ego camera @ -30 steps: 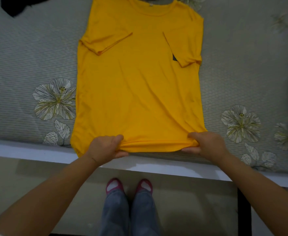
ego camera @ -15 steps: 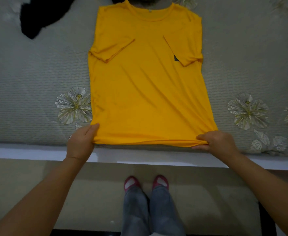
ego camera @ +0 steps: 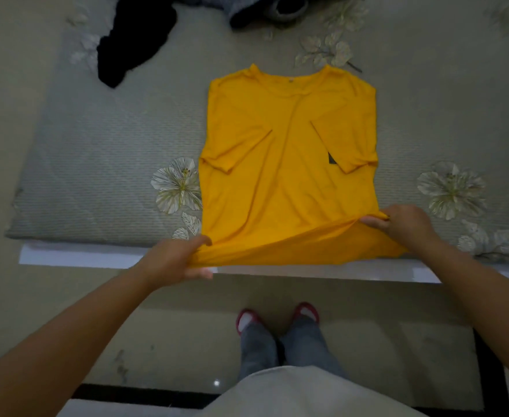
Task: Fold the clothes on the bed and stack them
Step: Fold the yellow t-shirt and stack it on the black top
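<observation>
Fingers [ego camera: 200, 242] of 2 hands on 1 yellow shirt [ego camera: 289, 176] hem

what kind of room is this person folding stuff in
Most likely a bedroom at home. A bed with a flower-print cover fills the view, a yellow t-shirt is spread on it, and loose dark clothes lie further back. The left hand and right hand grip the shirt's hem.

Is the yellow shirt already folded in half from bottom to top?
No, the yellow shirt lies at full length; both hands only hold its bottom hem.
</observation>
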`<state>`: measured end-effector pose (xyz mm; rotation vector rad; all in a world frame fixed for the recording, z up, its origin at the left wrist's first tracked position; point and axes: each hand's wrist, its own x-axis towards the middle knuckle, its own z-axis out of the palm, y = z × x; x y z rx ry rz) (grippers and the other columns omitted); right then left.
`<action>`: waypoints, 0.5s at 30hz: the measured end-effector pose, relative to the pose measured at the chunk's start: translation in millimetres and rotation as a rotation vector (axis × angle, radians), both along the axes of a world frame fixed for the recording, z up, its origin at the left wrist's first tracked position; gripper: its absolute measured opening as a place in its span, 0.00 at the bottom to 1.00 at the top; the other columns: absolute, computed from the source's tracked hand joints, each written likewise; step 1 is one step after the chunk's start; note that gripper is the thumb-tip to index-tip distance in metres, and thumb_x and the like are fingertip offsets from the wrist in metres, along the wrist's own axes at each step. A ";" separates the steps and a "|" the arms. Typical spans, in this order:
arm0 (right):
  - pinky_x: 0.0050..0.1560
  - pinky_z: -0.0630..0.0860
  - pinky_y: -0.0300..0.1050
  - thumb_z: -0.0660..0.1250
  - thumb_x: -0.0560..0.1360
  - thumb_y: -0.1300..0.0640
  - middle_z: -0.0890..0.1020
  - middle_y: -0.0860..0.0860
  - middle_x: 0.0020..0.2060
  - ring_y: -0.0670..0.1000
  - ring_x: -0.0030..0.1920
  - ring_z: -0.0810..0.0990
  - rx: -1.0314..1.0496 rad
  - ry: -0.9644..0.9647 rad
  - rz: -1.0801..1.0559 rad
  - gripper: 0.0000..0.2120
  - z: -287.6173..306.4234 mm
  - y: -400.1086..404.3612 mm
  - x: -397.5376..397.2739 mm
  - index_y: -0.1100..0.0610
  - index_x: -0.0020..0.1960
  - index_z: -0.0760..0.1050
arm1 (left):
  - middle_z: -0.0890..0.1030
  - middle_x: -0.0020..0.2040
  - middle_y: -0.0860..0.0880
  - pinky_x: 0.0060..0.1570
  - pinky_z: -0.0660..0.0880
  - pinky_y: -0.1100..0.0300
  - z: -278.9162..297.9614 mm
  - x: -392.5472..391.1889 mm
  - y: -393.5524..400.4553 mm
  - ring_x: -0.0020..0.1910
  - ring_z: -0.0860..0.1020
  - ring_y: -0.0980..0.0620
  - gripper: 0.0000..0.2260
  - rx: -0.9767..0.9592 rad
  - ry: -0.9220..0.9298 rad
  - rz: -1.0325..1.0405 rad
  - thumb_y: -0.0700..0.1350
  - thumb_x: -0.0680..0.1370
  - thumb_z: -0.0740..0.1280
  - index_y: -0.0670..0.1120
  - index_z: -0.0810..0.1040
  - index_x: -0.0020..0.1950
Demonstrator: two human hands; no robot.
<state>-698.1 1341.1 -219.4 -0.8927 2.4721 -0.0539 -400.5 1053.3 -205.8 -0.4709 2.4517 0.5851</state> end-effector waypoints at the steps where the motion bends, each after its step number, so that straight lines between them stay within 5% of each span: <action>1: 0.34 0.61 0.46 0.64 0.74 0.46 0.67 0.54 0.24 0.55 0.30 0.68 -0.024 0.032 -0.015 0.25 3.9 -11.5 -7.7 0.59 0.25 0.63 | 0.79 0.53 0.42 0.39 0.65 0.61 4.0 -10.7 -6.8 0.47 0.77 0.46 0.31 0.015 0.071 0.101 0.64 0.70 0.65 0.48 0.67 0.67; 5: 0.32 0.58 0.45 0.61 0.74 0.43 0.62 0.51 0.25 0.60 0.36 0.73 -0.157 0.102 -0.087 0.25 16.1 -48.4 -37.1 0.56 0.25 0.59 | 0.79 0.48 0.38 0.39 0.66 0.58 6.6 -60.5 -38.7 0.44 0.77 0.43 0.27 -0.078 0.288 0.373 0.59 0.72 0.67 0.46 0.68 0.66; 9: 0.26 0.52 0.42 0.38 0.63 0.24 0.63 0.53 0.22 0.55 0.26 0.67 -0.224 0.193 -0.092 0.35 22.3 -72.1 -70.2 0.55 0.23 0.57 | 0.77 0.58 0.39 0.42 0.70 0.53 -0.7 -112.0 -75.5 0.53 0.76 0.39 0.34 -0.208 0.261 0.352 0.60 0.70 0.69 0.46 0.65 0.70; 12: 0.29 0.59 0.46 0.37 0.66 0.29 0.73 0.62 0.28 0.60 0.33 0.74 -0.257 0.242 -0.113 0.35 16.1 -89.4 -107.1 0.58 0.24 0.62 | 0.74 0.63 0.39 0.49 0.72 0.47 -4.9 -153.8 -104.9 0.58 0.74 0.40 0.33 -0.321 0.257 0.343 0.60 0.71 0.67 0.44 0.65 0.70; 15: 0.32 0.63 0.46 0.43 0.69 0.37 0.78 0.67 0.36 0.64 0.39 0.77 -0.250 0.306 -0.126 0.34 6.9 -114.7 -149.1 0.65 0.36 0.74 | 0.74 0.62 0.38 0.50 0.70 0.45 -12.3 -198.8 -128.1 0.60 0.71 0.39 0.30 -0.374 0.300 0.361 0.58 0.73 0.65 0.41 0.68 0.68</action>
